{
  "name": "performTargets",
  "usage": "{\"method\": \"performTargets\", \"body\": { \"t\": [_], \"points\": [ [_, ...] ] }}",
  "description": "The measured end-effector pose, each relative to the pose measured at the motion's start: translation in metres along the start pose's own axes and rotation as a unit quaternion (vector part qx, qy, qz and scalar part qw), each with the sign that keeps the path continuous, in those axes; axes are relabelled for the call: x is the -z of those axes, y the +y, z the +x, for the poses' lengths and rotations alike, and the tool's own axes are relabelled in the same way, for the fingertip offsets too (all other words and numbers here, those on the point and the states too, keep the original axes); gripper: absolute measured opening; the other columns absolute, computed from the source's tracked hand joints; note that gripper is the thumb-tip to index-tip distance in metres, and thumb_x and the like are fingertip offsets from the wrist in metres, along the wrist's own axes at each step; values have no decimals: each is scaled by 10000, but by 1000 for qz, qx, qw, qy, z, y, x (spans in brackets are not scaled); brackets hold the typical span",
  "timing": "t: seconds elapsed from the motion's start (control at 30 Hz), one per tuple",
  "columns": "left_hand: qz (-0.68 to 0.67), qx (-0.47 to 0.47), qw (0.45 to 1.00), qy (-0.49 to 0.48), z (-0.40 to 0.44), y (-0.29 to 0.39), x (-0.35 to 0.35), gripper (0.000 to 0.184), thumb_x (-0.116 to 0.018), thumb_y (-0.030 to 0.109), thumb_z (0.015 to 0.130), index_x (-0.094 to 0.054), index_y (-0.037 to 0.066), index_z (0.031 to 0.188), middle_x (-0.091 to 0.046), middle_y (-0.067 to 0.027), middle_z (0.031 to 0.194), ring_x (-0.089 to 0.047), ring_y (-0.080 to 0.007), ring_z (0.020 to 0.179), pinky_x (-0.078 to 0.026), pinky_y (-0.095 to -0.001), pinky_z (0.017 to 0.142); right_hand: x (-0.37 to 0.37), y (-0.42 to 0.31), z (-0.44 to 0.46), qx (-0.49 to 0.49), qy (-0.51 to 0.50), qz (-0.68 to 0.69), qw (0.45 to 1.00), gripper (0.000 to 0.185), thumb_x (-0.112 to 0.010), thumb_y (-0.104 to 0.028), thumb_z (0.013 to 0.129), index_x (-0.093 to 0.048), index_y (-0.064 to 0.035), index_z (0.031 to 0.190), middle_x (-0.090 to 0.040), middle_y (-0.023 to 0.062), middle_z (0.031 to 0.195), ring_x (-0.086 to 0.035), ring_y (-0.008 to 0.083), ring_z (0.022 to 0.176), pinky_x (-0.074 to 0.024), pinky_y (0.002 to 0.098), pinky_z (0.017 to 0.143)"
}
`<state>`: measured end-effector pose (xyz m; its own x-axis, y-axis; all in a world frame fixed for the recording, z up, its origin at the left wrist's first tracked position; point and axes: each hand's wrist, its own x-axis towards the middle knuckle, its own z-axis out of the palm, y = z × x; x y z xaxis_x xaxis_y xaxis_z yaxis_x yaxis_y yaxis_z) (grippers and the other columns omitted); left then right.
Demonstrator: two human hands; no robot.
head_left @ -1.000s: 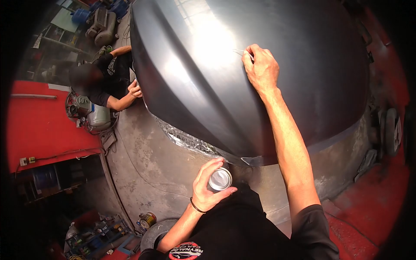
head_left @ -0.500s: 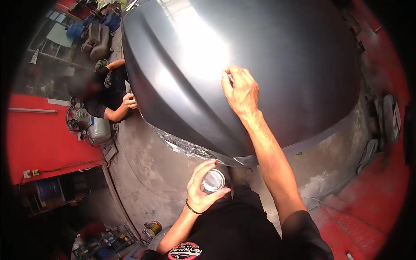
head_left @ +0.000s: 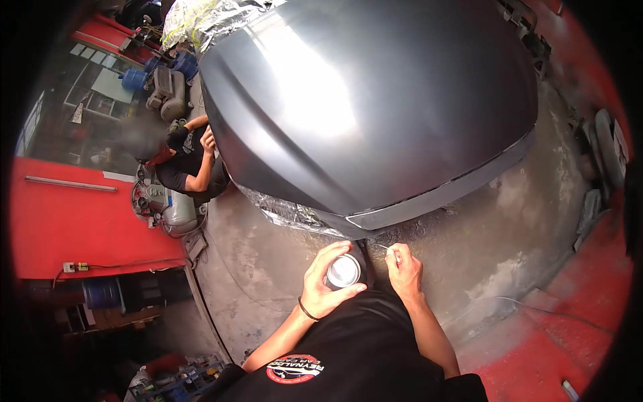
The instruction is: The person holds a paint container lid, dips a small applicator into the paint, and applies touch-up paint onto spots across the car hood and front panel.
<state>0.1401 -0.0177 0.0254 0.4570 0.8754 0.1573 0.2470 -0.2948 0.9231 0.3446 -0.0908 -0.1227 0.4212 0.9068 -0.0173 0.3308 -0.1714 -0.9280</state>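
Note:
A small round metal can with a pale lid or top is held in my left hand, its fingers wrapped around the side. Just to the right, my right hand pinches a thin, light-coloured stick-like tool whose tip points left toward the can without touching it. Beyond both hands lies a large dark grey car hood with a bright reflection. Crinkled clear or silvery plastic covers the area under its front left edge.
A co-worker in black crouches at the hood's left side, a hand near its edge. Behind are an air compressor and blue containers. A cable crosses the floor at right. Shelves with supplies stand lower left.
My right hand has drawn back from over the hood to beside the can. My left hand still holds the can. The view has shifted, and the co-worker's hand is higher along the hood's edge.

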Motion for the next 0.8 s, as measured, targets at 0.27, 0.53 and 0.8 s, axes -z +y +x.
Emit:
{"method": "performTargets", "body": {
  "t": [0.27,0.53,0.8],
  "points": [
    [-2,-39,999,-32,-8,23,-35,863,-1028,196,753,-607,14,1484,-637,-204,1476,-660,-337,1349,-517,-463,1155,44,63,-58,-101,21,24,994,103,-648,-143,1095,-580,-67,1109,-704,73,734,-680,185,605,-541,374,590],
    [-23,-10,999,21,-47,32,-45,841,-1028,153,750,-615,16,1470,-661,-195,1455,-664,-309,1346,-525,-437,1151,52,80,-95,-177,-21,123,976,102,-600,-124,1114,-575,-29,1141,-768,87,801,-667,142,578,-535,340,566],
    [-50,0,997,56,-84,34,-45,858,-1007,133,777,-577,37,1513,-649,-172,1476,-648,-293,1367,-520,-437,1150,65,78,-103,-225,-10,159,961,117,-596,-124,1120,-609,-10,1139,-787,91,851,-641,99,594,-519,279,565]
  ]
}}
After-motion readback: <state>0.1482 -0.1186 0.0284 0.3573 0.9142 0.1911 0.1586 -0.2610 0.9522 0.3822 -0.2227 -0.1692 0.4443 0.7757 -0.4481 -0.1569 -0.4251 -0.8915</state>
